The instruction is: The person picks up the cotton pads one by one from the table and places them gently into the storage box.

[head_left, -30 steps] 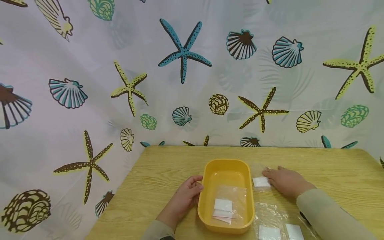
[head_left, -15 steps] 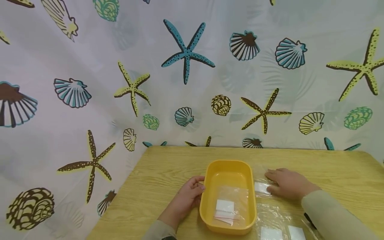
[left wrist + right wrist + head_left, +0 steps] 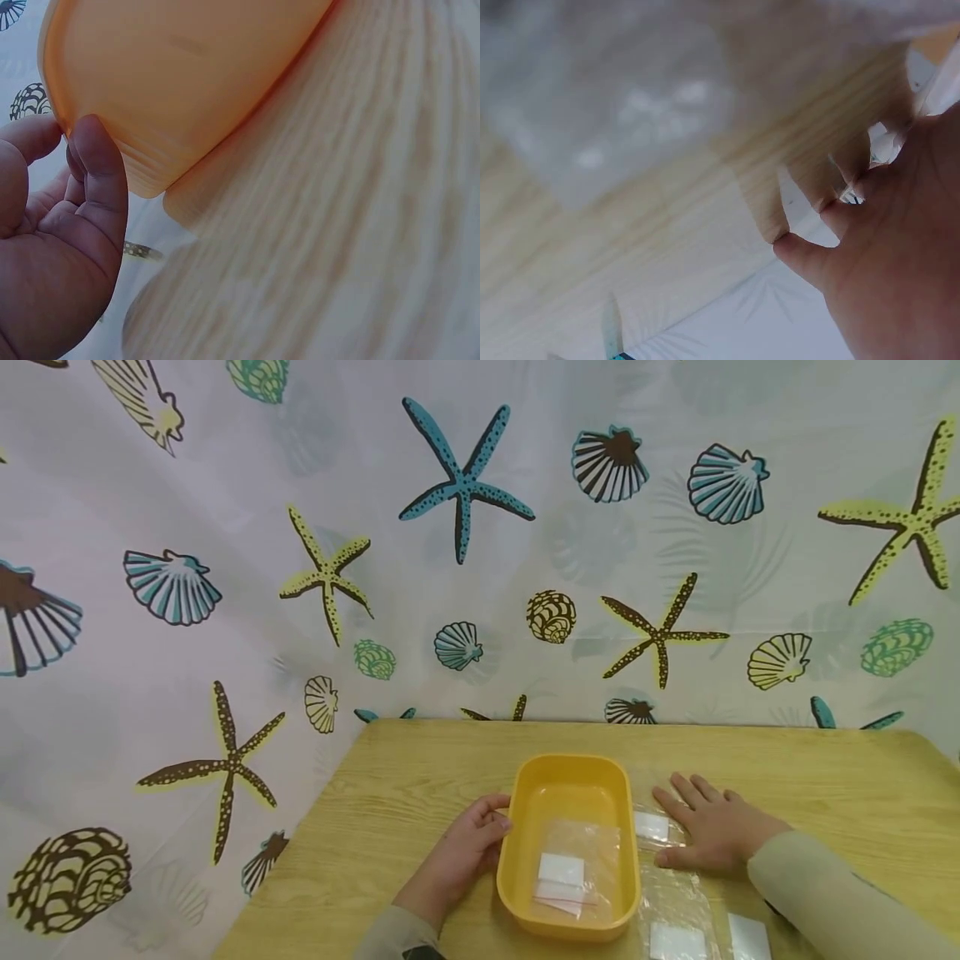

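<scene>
A yellow plastic tub [image 3: 568,930] stands on the table. My left hand [image 3: 467,847] holds its left rim; in the left wrist view, the thumb and fingers meet at the tub's edge [image 3: 187,82]. Inside the tub lies a clear zip bag [image 3: 602,852] with white square pieces [image 3: 560,868]. Right of the tub, a clear bag with a white piece [image 3: 651,827] lies flat. My right hand [image 3: 716,833] rests beside it, palm down with fingers spread, its fingertips close to the bag's right edge. In the right wrist view, blurred clear plastic [image 3: 622,112] shows near the hand.
Nearer me on the right lie more clear bags with white pieces, one holding a white square [image 3: 677,941] and another white piece [image 3: 748,937] under the right forearm's side. A curtain [image 3: 480,593] printed with shells and starfish hangs behind the wooden table [image 3: 420,760].
My right hand has slid slightly toward me and its fingers have spread apart, from lying close together on the bag. The left hand and the tub keep their places.
</scene>
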Demonstrator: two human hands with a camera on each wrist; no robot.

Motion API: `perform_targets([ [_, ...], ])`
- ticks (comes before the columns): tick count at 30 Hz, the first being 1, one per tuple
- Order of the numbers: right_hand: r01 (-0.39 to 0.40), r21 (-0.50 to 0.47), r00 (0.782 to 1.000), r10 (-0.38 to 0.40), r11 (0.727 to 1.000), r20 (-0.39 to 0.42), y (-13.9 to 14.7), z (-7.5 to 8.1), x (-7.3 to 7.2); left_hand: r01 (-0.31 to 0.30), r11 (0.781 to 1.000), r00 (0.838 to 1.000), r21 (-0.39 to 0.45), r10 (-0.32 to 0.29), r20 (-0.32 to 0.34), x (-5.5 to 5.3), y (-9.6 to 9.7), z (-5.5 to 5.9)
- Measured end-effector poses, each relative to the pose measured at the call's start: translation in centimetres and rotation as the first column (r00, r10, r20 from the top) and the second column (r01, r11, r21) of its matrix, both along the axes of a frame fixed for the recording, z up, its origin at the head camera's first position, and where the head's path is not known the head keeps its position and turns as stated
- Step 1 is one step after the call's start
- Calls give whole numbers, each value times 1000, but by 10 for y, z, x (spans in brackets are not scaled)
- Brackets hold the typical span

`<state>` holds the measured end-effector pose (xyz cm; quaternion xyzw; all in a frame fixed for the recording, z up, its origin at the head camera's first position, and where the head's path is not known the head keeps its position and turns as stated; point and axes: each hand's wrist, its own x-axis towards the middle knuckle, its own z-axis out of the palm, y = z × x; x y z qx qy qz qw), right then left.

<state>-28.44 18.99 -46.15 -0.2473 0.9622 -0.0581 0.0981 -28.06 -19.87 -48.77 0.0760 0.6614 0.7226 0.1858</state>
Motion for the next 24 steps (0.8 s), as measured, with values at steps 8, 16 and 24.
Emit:
perform_targets([
  [8,-7,8,995,8,1000,-99,3,-8,2,7,1000,1000,-10,-7,-4,2,2,0],
  [16,-23,-51,991,16,998,-135,10,-9,-8,8,1000,1000,-1,-8,-16,0,0,2],
  [24,-52,-2,969,50,999,-242,13,-6,-10,19,1000,1000,21,-19,-8,0,1,-1],
])
